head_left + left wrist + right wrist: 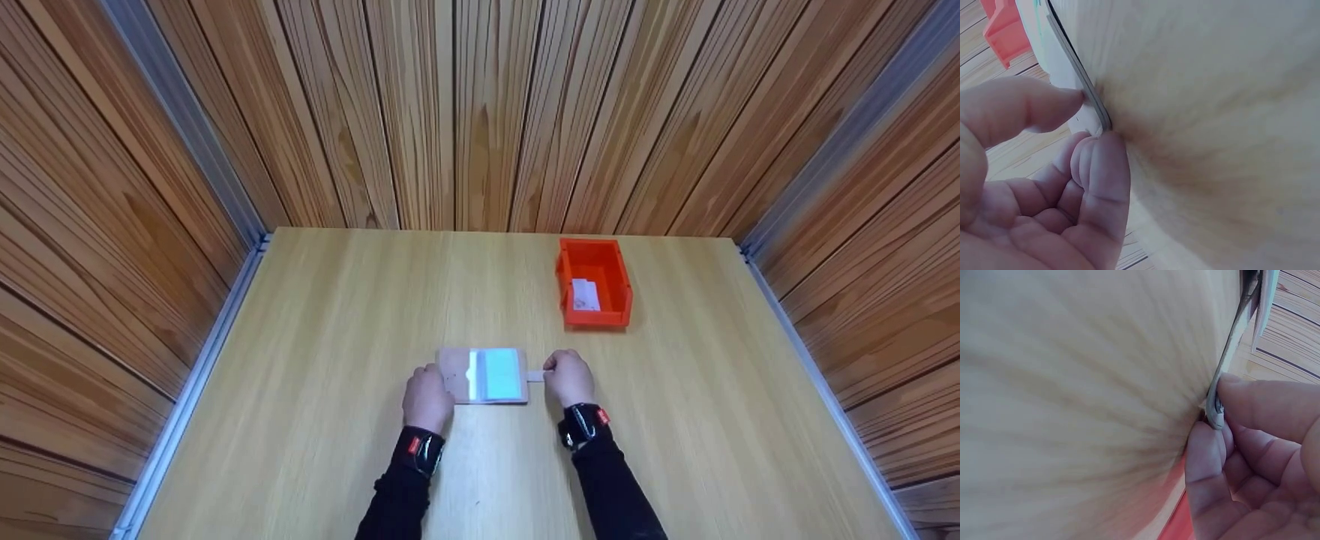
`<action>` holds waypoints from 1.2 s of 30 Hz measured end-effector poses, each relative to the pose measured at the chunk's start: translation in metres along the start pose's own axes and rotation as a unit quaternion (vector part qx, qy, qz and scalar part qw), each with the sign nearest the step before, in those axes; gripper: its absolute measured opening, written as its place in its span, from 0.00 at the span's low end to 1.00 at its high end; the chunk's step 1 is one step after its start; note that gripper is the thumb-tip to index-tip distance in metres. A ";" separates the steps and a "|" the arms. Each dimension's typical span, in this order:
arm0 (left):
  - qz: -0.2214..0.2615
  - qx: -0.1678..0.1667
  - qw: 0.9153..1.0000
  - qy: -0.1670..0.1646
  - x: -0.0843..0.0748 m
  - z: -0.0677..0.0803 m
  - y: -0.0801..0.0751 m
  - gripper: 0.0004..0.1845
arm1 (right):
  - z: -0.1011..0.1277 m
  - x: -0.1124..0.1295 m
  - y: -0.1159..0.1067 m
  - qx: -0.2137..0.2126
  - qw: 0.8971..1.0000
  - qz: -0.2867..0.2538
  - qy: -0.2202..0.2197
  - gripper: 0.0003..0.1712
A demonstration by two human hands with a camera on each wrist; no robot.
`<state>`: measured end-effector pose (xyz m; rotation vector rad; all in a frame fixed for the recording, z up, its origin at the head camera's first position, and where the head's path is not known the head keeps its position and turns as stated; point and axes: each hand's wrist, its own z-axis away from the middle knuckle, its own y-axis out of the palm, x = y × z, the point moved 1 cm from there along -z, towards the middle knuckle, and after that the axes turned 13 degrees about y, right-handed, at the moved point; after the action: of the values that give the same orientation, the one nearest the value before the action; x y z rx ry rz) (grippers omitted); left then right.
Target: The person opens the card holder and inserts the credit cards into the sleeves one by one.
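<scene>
My left hand [427, 397] pins the flat tan card with pale-blue film [484, 375] steady on the bench [337, 315] while my right hand [568, 377], at three o'clock, pinches its small white tab [535, 376].

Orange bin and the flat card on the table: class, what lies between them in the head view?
Only bare table. In the head view, nothing sits between the orange bin and the flat card.

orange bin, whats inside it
Inside the orange bin lies a white piece, like paper or a small packet, toward its near end. The near wall hides the floor just behind it; anything under the white piece is covered.
</scene>
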<state>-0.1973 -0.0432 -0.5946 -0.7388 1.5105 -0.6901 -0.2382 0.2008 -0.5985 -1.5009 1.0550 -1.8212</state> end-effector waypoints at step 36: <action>-0.018 -0.025 0.998 0.051 0.001 0.002 0.001 0.04 | -0.018 0.004 -0.034 0.014 0.998 -0.048 0.040 0.07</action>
<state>-0.1959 -0.0433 -0.5957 -0.7797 1.6152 -0.7281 -0.2548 0.2199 -0.5692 -1.4956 1.0070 -1.9689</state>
